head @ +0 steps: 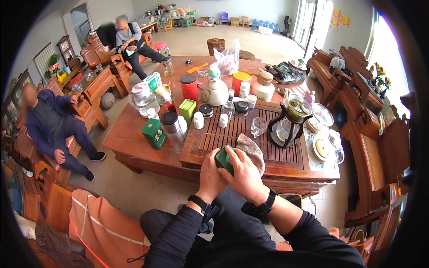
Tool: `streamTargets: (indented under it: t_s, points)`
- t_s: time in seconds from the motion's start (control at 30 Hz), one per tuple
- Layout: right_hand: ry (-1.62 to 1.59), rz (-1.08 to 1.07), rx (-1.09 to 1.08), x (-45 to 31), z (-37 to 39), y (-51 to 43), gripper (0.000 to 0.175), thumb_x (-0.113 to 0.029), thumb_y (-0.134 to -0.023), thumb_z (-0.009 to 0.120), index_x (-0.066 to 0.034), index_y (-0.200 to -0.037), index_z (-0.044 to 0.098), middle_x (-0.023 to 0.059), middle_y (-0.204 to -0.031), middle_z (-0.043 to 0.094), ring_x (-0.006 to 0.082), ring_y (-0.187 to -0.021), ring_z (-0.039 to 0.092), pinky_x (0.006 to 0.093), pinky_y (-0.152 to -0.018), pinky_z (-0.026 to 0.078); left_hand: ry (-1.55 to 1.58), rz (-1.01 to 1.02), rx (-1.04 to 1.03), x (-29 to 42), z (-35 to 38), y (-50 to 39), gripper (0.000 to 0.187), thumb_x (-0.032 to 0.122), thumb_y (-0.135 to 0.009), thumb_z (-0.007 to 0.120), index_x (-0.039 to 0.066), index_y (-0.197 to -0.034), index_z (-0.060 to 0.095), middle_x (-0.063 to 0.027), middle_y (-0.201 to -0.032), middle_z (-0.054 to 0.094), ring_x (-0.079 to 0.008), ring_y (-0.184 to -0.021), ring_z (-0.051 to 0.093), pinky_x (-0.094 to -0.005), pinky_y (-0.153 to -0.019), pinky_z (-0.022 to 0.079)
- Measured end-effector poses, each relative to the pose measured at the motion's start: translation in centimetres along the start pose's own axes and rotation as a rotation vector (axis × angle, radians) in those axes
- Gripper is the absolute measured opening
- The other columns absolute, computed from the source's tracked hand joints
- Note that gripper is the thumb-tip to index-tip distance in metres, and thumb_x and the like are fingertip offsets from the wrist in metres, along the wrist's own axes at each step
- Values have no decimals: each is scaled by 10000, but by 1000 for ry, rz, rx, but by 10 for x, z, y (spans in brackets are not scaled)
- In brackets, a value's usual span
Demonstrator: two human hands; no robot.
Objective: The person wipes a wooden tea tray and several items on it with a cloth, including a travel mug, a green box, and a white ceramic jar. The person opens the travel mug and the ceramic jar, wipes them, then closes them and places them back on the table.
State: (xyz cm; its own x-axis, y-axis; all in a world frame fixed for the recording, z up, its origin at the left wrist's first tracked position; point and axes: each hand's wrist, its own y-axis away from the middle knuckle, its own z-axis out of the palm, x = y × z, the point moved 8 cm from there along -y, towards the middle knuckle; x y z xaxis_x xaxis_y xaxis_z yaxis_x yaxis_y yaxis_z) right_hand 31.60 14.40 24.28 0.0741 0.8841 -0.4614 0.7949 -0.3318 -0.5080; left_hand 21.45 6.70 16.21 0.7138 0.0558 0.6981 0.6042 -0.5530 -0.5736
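Both my hands hold a small green tin (224, 160) in front of the tea table's near edge. My left hand (211, 176) wraps its left side, and my right hand (244, 172) lies over its top and right side, so much of the tin is hidden. A crumpled brownish cloth (251, 150) hangs over the edge of the slatted wooden tea tray (197, 147), just beyond my right hand. Another green tin (153, 134) stands to the left, beside a dark-lidded flask (172, 129). White plastic bottles (198, 120) and a glass cup (259, 126) stand on the tray.
A black stand (285, 130) holds a glass bowl of leaves (298, 110) at the right. Glass pitcher (142, 98), red canister (188, 87) and white ceramic jar (216, 91) stand behind. Two people sit at the left, one in a dark blue jacket (50, 117), one in grey (129, 35).
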Motion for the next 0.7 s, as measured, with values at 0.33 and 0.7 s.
streamTargets:
  t_s: [0.33,0.7]
  points:
    - [55,-53,-43,-5,15,-16,756,-314,-900,880,-9,-1534,603,242,-1309,655,454,-1131,701,492,-962,599,63,-119,-20,-19,-5,3,917,241,-888,883,-10,-1608,374,-283,-1473,600,-482,-1334,626,-513,-1105,533]
    - [172,-42,-218,-1,39,-34,804,-455,-981,785,26,-1579,544,298,-1312,621,477,-1183,663,550,-985,568,8,-81,15,-31,-3,-1,984,268,-902,909,40,-1641,302,-283,-1527,583,-469,-1354,638,-512,-1085,556]
